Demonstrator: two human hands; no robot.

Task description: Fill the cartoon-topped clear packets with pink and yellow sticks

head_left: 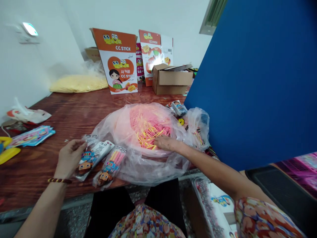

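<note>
My left hand point(69, 157) is at the left, thumb and fingers pinched at the top edge of a printed plastic pouch point(85, 164) with a cartoon face. Beside it, partly overlapped, lie white-backed pouches point(102, 149). A filled pouch point(109, 168) shows pink and yellow sticks through its clear window. In the middle sits a wide pink basin wrapped in a clear plastic bag point(148, 173), heaped with thin pink and yellow sticks point(146, 134). My right hand point(164, 142) reaches into the basin, its fingers closed down on the sticks; the fingertips are partly hidden.
Orange-and-white cartons point(123, 71) and an open brown box point(173, 82) stand at the back. A bag of yellow material point(78, 83) lies back left. Printed sheets point(33, 136) and a tissue pack point(29, 115) lie left. A blue panel point(247, 86) rises at the right, near a small plastic bag point(198, 127).
</note>
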